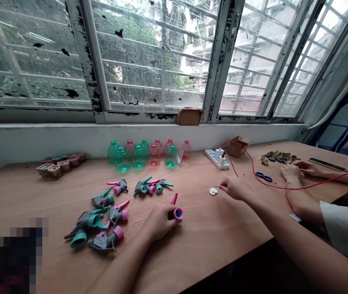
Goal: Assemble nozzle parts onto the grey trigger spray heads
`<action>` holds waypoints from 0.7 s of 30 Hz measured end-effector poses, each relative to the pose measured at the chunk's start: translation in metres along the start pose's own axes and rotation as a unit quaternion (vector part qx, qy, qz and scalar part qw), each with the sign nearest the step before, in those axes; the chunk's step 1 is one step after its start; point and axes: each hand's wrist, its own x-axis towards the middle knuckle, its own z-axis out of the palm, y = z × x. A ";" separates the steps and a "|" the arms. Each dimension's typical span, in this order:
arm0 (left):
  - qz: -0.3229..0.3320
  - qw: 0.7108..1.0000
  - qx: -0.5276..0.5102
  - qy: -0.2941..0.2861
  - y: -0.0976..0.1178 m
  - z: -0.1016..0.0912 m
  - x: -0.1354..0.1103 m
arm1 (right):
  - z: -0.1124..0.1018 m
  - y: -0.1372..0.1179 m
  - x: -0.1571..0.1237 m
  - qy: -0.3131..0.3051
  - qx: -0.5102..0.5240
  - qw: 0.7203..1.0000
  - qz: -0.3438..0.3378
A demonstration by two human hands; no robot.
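My left hand [158, 220] is wrapped round a spray trigger head [178, 213] with a pink lever and a pink collar, its open end turned towards me. My right hand [233, 188] is pinched over the table, with a thin stick-like thing [218, 186] showing at its fingertips. Just beyond that tip lies a small pile of white discs [213, 191]. Left of my left hand lie several loose grey trigger heads [103, 241], with pink or green collars. Green bottles [139, 158] and pink bottles [153, 157] stand behind them, without tops.
A white power strip [217, 159] with a red cable [255, 173] lies near the wall beside a cardboard box [238, 148]. Blue scissors [264, 177] lie right of my right hand. A co-worker's hands [293, 172] are by a gold-coloured pile [279, 157]. Small containers [60, 166] stand back left.
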 end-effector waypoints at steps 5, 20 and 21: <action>0.003 1.000 0.004 0.003 0.004 0.002 0.000 | 0.010 -0.038 0.012 0.018 0.176 0.984 -0.018; -0.238 0.945 0.222 0.020 -0.026 -0.142 -0.043 | 0.068 -0.135 0.003 0.067 0.352 0.916 -0.177; -0.273 0.935 0.225 0.011 -0.034 -0.148 -0.047 | 0.067 -0.135 0.004 0.063 0.358 0.915 -0.177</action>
